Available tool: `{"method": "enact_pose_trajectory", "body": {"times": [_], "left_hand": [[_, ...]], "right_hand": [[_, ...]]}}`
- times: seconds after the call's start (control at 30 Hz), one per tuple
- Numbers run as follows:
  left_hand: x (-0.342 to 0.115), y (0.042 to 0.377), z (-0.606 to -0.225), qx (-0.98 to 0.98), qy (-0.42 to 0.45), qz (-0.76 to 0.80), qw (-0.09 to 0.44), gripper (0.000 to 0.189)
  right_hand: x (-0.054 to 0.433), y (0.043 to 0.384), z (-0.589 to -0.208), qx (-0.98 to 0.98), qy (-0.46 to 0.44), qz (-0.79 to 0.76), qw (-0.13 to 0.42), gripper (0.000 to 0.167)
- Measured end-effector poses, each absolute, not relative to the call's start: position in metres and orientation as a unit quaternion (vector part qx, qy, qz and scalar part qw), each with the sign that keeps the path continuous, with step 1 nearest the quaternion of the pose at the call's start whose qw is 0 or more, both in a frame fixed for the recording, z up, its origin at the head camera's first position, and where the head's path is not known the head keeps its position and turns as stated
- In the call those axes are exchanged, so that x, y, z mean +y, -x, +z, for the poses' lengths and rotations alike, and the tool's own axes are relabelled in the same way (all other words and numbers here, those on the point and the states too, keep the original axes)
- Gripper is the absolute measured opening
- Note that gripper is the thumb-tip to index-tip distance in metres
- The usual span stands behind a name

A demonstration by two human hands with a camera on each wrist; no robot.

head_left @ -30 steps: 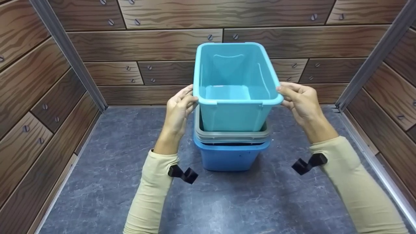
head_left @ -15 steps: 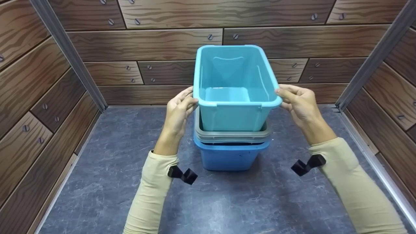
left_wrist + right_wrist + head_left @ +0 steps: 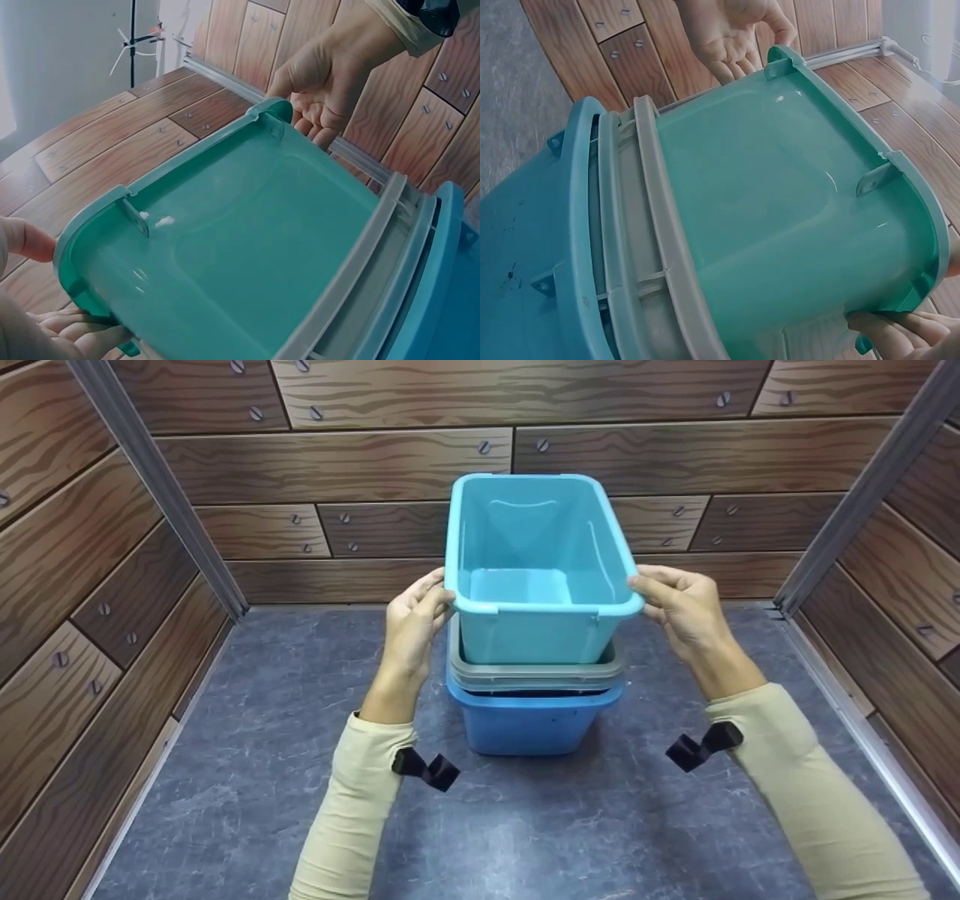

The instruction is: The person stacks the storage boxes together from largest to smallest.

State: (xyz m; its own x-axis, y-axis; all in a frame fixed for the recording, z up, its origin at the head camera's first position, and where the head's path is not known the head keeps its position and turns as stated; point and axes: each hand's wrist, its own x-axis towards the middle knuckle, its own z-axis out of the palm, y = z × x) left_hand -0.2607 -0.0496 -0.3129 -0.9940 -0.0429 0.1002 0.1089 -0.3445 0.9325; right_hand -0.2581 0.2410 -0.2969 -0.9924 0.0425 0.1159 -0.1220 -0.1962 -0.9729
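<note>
A turquoise plastic bin (image 3: 536, 637) is held by its rim between both hands, its lower part inside a grey bin (image 3: 536, 673). Beneath, the grey rims sit nested in a blue bin (image 3: 529, 727) standing on the floor. My left hand (image 3: 411, 622) pinches the turquoise rim at the near left corner, thumb on top and fingers underneath. At the near right corner my right hand (image 3: 686, 611) grips the same rim. The right wrist view shows the turquoise wall (image 3: 780, 195) rising well out of the grey rim (image 3: 679, 255). Nothing lies inside the turquoise bin.
Wood-patterned panels (image 3: 330, 465) enclose the back and both sides, joined by grey metal corner posts (image 3: 161, 487). Dark grey marbled flooring (image 3: 285, 780) spreads around the stack. Black straps (image 3: 425, 769) hang from both sleeves.
The turquoise bin has come down a little, deeper into the grey bin, and both hands have moved down with it. The lower bins have not moved.
</note>
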Motion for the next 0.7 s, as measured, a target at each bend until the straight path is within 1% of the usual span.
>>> {"method": "enact_pose_trajectory", "body": {"times": [0.27, 0.7], "left_hand": [[-0.048, 0.263, -0.318, -0.580, 0.022, -0.812, 0.063, 0.043], [-0.049, 0.265, -0.327, -0.592, 0.009, -0.804, 0.051, 0.044]], "right_hand": [[0.241, 0.259, -0.302, -0.636, -0.029, 0.770, 0.051, 0.024], [0.245, 0.259, -0.308, -0.633, -0.030, 0.772, 0.045, 0.024]]}}
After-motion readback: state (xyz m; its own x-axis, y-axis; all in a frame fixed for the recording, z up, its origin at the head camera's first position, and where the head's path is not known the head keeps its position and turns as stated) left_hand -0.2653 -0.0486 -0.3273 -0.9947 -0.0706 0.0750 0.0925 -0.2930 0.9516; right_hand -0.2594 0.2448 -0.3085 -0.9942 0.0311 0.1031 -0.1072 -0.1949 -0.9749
